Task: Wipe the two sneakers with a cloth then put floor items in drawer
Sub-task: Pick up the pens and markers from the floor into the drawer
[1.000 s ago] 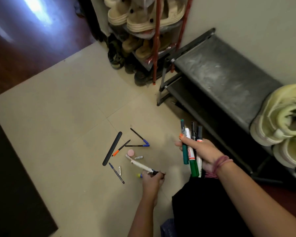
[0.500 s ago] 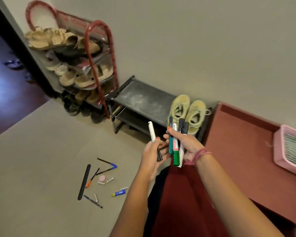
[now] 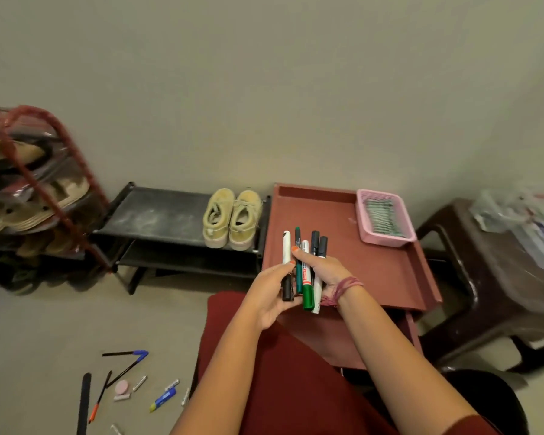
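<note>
Two pale yellow sneakers (image 3: 231, 218) stand side by side on the black low rack (image 3: 157, 215). My right hand (image 3: 325, 274) grips a bunch of markers (image 3: 308, 274), green, white and black, held upright over the red drawer unit (image 3: 387, 271). My left hand (image 3: 272, 291) holds a white marker with a black cap (image 3: 286, 265) right beside that bunch. On the floor at lower left lie several small items: blue-capped pens (image 3: 128, 361), a black strip (image 3: 84, 403), a pink eraser (image 3: 121, 387), a blue tube (image 3: 163, 399).
A pink basket (image 3: 385, 216) with grey-green contents sits on the red unit's top. A dark brown plastic stool (image 3: 496, 277) with bags on it stands at the right. A red-framed shoe rack (image 3: 35, 196) full of sandals is at the left. Wall behind.
My left hand picked the white marker off the floor and brought it up beside the bunch in my right hand. My view swung from the floor to the red unit.
</note>
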The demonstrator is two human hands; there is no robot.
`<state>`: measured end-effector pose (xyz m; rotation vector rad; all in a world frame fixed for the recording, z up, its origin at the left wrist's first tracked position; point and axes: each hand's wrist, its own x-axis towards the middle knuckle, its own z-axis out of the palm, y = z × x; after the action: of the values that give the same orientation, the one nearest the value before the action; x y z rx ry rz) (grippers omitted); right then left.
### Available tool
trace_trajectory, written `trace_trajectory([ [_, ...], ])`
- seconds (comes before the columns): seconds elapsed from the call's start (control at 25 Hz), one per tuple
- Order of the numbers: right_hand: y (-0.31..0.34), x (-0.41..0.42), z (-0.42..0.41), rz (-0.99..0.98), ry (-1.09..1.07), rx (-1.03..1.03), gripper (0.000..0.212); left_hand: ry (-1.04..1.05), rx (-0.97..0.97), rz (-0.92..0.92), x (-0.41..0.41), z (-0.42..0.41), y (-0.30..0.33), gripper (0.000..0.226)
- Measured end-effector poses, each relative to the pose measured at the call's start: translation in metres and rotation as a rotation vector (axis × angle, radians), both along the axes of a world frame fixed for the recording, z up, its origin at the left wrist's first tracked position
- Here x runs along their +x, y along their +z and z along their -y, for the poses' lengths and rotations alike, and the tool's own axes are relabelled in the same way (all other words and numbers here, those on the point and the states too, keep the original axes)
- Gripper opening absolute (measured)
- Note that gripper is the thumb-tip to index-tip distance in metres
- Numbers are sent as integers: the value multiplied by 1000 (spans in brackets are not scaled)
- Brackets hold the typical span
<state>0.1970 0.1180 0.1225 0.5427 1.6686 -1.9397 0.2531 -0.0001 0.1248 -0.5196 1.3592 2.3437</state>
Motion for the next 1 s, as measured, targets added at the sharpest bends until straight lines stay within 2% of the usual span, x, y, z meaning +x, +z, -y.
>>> trace_trajectory([
  [0.16, -8, 5, -46, 10, -76, -76, 23, -63, -2, 10, -4, -41, -2, 19],
  [0.44, -41, 16, -97, 44, -96, -2, 26, -131, 13, 84, -2, -90, -41, 19],
  [0.72, -90, 52, -134, 179, -103, -159, 21, -271, -30, 233, 7, -116, -94, 19],
  [0.92, -119, 67, -164, 271, -158, -217, 13, -364, -25, 300, 11, -132, -124, 33],
  [1.0, -132, 71, -172, 297, -189, -215, 18, -374, -46, 309, 12, -140, -131, 33],
])
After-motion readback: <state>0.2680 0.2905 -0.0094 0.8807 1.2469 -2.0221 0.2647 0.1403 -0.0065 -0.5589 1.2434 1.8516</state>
